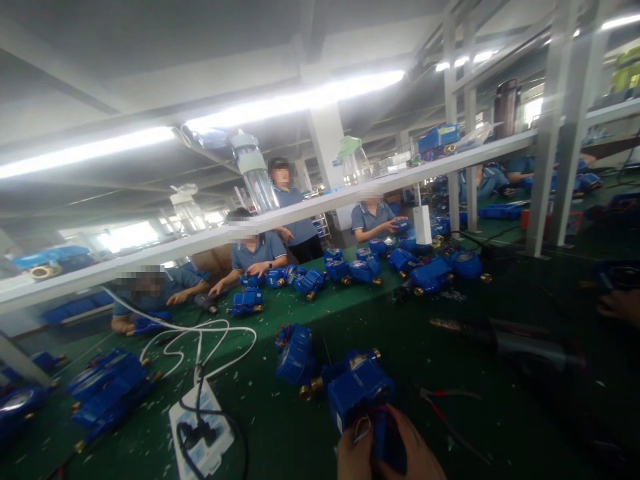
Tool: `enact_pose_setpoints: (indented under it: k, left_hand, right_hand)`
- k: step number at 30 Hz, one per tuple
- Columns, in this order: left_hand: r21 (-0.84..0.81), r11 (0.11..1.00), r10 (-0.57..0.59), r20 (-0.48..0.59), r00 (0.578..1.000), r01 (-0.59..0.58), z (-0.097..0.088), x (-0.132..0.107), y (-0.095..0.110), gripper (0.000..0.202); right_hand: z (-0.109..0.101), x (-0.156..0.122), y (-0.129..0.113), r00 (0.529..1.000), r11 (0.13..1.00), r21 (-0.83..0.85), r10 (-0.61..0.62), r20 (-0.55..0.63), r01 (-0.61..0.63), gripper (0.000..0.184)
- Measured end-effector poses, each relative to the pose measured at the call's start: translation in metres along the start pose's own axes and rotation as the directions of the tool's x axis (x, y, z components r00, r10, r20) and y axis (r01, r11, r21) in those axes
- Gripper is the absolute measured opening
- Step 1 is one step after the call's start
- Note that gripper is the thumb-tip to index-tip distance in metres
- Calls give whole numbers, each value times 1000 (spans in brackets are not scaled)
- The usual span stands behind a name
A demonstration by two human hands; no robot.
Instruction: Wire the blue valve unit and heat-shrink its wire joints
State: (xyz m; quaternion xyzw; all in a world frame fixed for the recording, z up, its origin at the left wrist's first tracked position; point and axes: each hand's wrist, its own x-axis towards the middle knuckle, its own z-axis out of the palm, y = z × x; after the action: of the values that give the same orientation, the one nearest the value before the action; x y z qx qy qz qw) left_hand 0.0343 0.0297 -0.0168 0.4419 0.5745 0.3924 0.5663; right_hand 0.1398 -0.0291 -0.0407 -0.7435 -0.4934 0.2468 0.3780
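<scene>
At the bottom centre, a blue water meter (359, 387) with a boxy housing and a brass fitting lies on the green table, tilted. My left hand (354, 453) is closed at its near left side, fingertips beside some thin coloured wires. From the right, my right hand (414, 448) curls around the meter's dark blue near part, where red wires show. Both palms are cut off by the lower picture edge. Just left of the held meter rests a second blue meter (295, 353) with a brass end. Red-handled pliers (443, 413) lie to the right of my hands.
A dark power tool (520, 343) lies at right. A white power strip (200, 427) with black plugs and looping cables sits at left. More blue meters (107, 387) stand around. A shelf (300, 210) with bottles crosses above. Co-workers sit opposite; another person's hand (620, 307) shows at the right edge.
</scene>
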Motion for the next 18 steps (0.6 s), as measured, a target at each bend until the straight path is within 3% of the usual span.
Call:
enact_pose_setpoints:
  k: [6, 10, 18]
  left_hand:
    - [80, 997, -8, 68, 998, 3, -4, 9, -11, 48]
    - [46, 999, -33, 84, 996, 29, -4, 9, -14, 53]
    - [27, 999, -41, 32, 999, 41, 0, -20, 21, 34]
  right_hand:
    - [1, 0, 3, 1000, 1000, 27, -14, -1, 14, 72]
    - [1, 0, 6, 999, 999, 15, -37, 34, 36, 74]
    - [-6, -1, 1, 995, 999, -8, -32, 90, 33, 74]
